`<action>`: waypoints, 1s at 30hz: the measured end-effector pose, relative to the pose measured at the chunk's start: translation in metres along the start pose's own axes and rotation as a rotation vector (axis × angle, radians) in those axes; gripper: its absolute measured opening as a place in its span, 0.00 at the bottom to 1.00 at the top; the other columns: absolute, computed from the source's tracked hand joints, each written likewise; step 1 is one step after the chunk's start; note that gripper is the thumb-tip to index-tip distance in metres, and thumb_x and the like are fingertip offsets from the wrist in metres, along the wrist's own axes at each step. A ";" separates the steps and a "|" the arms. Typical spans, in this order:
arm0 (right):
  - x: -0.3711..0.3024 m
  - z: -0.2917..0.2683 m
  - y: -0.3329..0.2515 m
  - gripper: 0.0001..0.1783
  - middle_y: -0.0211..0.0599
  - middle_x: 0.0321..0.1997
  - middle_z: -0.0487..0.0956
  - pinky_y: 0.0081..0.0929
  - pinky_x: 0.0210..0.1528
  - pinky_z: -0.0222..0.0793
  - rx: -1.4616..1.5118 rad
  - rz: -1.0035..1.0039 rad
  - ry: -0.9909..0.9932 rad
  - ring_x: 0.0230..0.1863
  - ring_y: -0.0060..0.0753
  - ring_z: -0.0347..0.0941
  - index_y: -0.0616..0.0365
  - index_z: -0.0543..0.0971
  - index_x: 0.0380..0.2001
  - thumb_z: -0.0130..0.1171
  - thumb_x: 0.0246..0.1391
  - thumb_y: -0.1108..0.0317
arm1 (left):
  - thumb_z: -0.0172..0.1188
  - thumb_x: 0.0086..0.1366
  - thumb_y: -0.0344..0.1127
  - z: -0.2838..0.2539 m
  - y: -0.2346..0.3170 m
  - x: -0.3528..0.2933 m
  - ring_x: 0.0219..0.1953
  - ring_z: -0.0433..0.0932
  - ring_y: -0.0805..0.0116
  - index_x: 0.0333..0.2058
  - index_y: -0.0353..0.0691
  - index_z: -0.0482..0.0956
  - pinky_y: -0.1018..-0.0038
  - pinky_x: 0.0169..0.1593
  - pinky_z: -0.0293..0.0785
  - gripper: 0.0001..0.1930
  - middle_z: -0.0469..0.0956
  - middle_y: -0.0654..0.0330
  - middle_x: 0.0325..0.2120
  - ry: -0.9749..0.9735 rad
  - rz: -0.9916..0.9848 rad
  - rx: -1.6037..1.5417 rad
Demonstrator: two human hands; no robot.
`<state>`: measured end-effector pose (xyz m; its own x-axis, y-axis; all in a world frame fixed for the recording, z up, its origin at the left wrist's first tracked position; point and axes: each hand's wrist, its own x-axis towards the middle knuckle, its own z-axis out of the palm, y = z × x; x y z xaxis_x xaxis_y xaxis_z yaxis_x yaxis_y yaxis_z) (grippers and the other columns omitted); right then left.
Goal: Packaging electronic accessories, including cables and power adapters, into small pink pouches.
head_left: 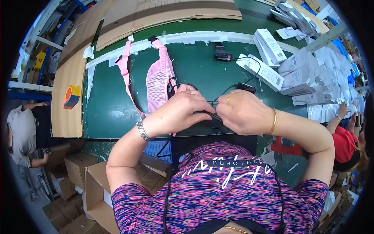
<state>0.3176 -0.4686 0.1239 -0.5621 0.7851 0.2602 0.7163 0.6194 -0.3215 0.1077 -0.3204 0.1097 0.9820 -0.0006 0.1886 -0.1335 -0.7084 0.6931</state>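
My left hand (177, 111) and my right hand (245, 113) meet near the front edge of the green table. Both are closed, fingertips pinching a thin black cable (212, 103) between them. Part of the bundle beneath the fingers is hidden. A small black box-shaped device (246, 88) lies just beyond my right hand. Farther off, another black device (223, 55) with a cable rests on the table. Beside my left hand is a pink mesh waist bag (157, 84), its pink strap (126, 74) stretched out to the left.
White printed boxes (298, 74) are stacked at the right, with one box (261, 72) lying closer in. Flat cardboard (167, 15) covers the far side. A tape roll (71, 96) stands on the left board. Cartons (99, 179) sit below left; other people work at both sides.
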 end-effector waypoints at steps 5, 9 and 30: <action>0.003 0.017 0.001 0.09 0.47 0.25 0.77 0.46 0.34 0.71 0.400 0.651 -0.026 0.29 0.53 0.76 0.63 0.80 0.28 0.58 0.55 0.68 | 0.67 0.54 0.29 0.030 0.008 0.003 0.38 0.79 0.65 0.35 0.35 0.84 0.67 0.47 0.73 0.10 0.82 0.61 0.32 0.203 0.110 0.575; 0.008 0.020 0.021 0.09 0.48 0.23 0.76 0.47 0.31 0.69 0.587 0.883 -0.137 0.26 0.54 0.75 0.63 0.78 0.24 0.57 0.55 0.69 | 0.63 0.48 0.31 0.048 0.004 0.005 0.37 0.77 0.64 0.33 0.34 0.83 0.67 0.43 0.72 0.12 0.79 0.62 0.29 0.229 0.173 0.740; -0.013 0.030 0.047 0.14 0.49 0.26 0.80 0.44 0.32 0.70 0.186 0.847 0.303 0.26 0.53 0.76 0.61 0.80 0.29 0.61 0.64 0.61 | 0.68 0.60 0.29 -0.004 0.001 0.023 0.54 0.80 0.52 0.52 0.38 0.83 0.60 0.58 0.75 0.20 0.82 0.51 0.50 0.628 -0.074 0.412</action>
<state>0.3460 -0.4493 0.0777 0.2711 0.9584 0.0898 0.7465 -0.1504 -0.6482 0.1297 -0.3184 0.1178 0.7098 0.3722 0.5981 0.1117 -0.8978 0.4261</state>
